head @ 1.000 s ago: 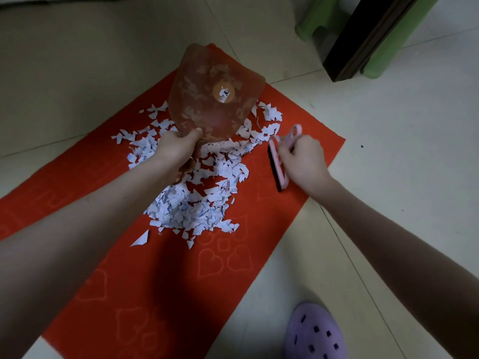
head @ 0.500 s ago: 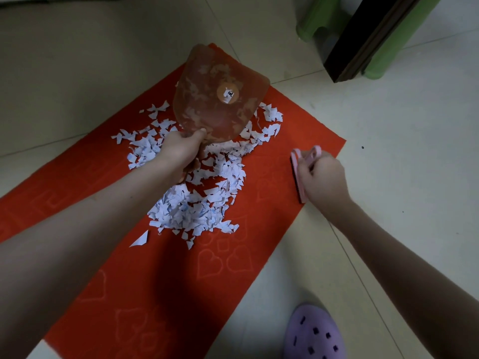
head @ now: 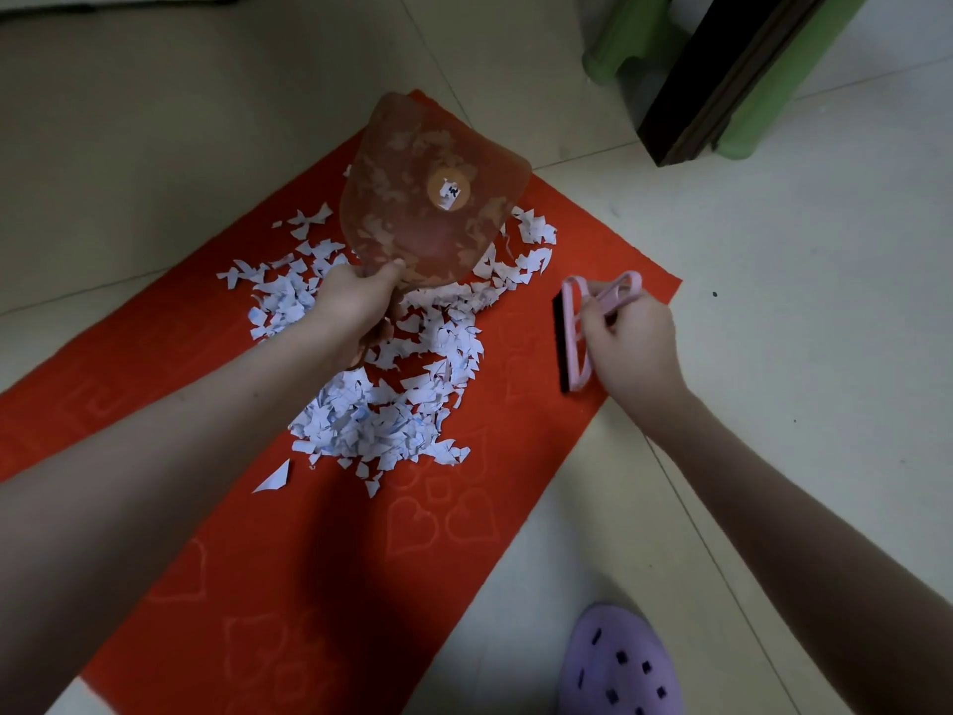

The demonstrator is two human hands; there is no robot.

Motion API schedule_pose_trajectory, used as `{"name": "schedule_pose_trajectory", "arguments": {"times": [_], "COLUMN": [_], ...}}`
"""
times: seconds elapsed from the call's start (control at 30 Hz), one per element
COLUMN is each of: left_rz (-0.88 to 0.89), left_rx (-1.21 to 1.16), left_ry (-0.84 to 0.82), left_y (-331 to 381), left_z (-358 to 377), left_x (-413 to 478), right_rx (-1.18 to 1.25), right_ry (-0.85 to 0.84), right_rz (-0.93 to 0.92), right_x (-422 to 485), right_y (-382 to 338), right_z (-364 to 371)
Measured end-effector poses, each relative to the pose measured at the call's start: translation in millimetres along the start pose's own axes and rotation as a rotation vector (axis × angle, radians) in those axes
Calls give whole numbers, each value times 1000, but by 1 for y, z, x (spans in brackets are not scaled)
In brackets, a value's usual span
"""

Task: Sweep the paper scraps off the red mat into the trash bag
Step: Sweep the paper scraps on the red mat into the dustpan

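A red mat (head: pixel 289 559) with embossed hearts lies diagonally on the tiled floor. Several white paper scraps (head: pixel 392 384) are heaped on its middle. My left hand (head: pixel 356 307) grips the handle of a translucent brown dustpan (head: pixel 433 198), held tilted up over the far end of the pile. My right hand (head: pixel 631 343) holds a small pink brush (head: pixel 572 338) with black bristles by its loop handle; it stands on the mat's right edge, apart from the scraps. No trash bag is in view.
A purple clog (head: pixel 613 663) sits at the bottom, right of the mat. A green stool (head: pixel 619 38) and a dark wooden post (head: pixel 722 80) stand at the top right. Pale floor tiles (head: pixel 799 301) surround the mat.
My right hand moved the brush away from the scraps to the mat's right edge, then turned it slightly. The dustpan shifted a little to the right in my left hand.
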State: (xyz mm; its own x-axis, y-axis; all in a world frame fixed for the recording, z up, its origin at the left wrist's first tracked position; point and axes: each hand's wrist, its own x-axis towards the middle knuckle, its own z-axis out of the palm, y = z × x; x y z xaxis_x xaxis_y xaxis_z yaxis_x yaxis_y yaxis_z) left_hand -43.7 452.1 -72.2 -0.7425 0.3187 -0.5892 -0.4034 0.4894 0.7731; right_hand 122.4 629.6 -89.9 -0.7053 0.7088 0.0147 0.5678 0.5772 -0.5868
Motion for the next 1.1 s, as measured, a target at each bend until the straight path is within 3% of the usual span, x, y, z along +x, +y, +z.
{"name": "schedule_pose_trajectory", "arguments": {"times": [0.07,0.13,0.23,0.37,0.57,0.73,0.87,1.1], "left_rz": [-2,0,-5,-2,19,15,1,-24], "left_rx": [-3,3,6,25,-63,-64,-52,-36], "left_ry": [3,2,-1,12,19,27,39,53], "left_y": [0,0,0,5,18,15,9,4], "left_z": [1,2,3,2,-2,-6,-11,-21], "left_x": [1,1,2,7,16,18,19,25], "right_rx": [-57,58,305,143,-206,-333,-297,86], "right_ry": [-87,-163,-88,100,224,48,-32,-255], "right_rz": [8,-4,-32,-88,98,0,-34,-146], "right_x": [-3,-7,-3,36,115,138,128,87], "right_y": [2,-2,-12,-10,-11,-23,-29,-37], "right_z": [7,11,5,-1,11,23,26,3]}}
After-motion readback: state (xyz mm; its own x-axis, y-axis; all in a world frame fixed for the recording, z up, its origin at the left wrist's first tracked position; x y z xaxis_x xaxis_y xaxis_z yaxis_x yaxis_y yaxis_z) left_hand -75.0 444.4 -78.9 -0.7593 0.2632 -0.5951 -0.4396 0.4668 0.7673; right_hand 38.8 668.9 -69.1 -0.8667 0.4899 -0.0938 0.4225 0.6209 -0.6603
